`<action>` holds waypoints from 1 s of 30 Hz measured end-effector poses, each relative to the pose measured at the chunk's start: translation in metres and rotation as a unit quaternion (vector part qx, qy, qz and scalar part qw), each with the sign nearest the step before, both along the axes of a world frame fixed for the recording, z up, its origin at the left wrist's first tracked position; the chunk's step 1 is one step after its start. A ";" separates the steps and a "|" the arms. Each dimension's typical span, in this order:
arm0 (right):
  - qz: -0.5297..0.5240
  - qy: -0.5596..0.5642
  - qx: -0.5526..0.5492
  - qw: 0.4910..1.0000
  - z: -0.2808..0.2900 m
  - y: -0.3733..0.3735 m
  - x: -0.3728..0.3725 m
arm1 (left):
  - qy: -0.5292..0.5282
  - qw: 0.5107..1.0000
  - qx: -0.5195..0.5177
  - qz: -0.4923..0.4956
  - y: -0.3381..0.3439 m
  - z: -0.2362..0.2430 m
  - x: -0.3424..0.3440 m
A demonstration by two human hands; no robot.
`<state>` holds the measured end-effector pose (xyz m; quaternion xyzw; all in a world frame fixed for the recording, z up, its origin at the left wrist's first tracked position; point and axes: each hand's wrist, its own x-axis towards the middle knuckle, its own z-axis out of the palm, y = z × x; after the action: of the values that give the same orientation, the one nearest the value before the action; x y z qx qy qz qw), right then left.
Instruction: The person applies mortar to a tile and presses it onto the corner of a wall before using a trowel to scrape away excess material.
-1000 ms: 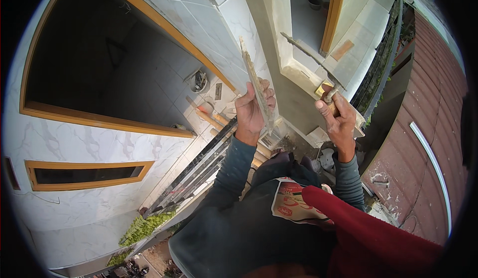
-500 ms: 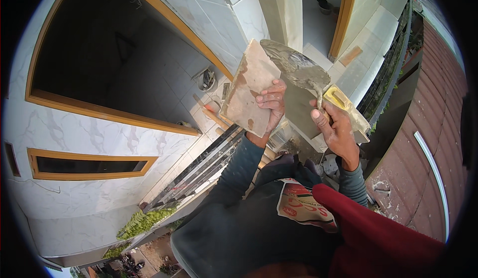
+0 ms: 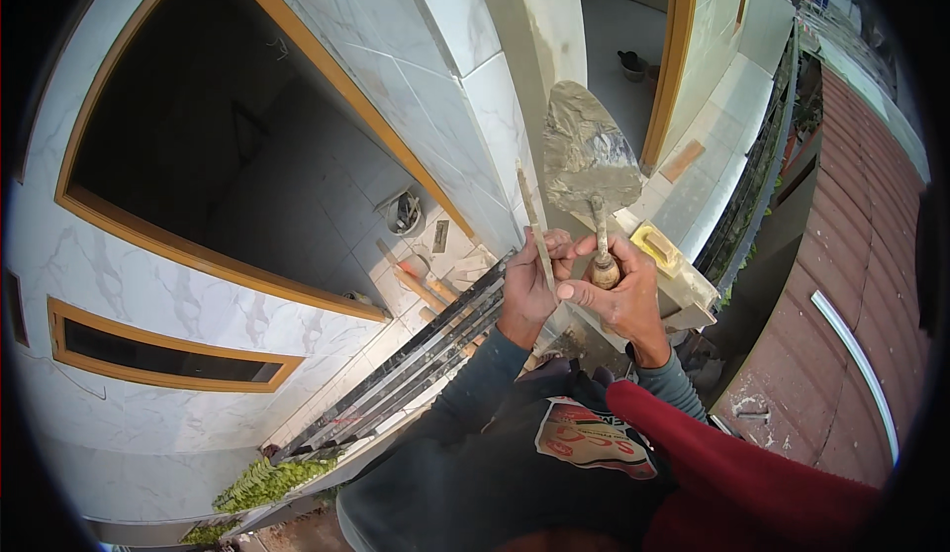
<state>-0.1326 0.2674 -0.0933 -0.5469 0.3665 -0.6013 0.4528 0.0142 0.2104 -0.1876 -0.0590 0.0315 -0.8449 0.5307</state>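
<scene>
A thin tile point(image 3: 535, 224), turned nearly edge-on, stands upright in my left hand point(image 3: 526, 295), with the fingers and thumb closed round its lower end. My right hand point(image 3: 631, 300) grips a trowel by its rounded wooden handle point(image 3: 604, 272). Wet grey mortar point(image 3: 586, 146) covers the trowel's blade, which points away from me just right of the tile. The fingers of both hands come close together between tile and handle; whether they touch is unclear. Beyond the hands rises a grey plastered column point(image 3: 539, 28) beside the white tiled wall point(image 3: 490, 107).
Right of my hands, a yellow block-shaped tool point(image 3: 656, 243) lies on a ledge. A bucket with tools point(image 3: 404, 213) stands in the left doorway. Long dark bars point(image 3: 416, 354) run at lower left. A reddish-brown corrugated roof point(image 3: 821, 285) fills the right side.
The tile has turned from showing its broad face to edge-on. The trowel has swung to point straight away from me, and my right hand has come left, close to the left.
</scene>
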 end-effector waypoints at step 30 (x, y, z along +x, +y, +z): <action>-0.068 0.168 0.041 0.983 0.081 -0.071 -0.017 | -0.736 0.401 -0.423 0.344 -0.037 0.070 0.029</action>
<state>-0.1491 0.1961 -0.0124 -0.5947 0.4981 -0.5150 0.3647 0.0429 0.1739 -0.1175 0.3633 -0.7555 -0.2130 0.5018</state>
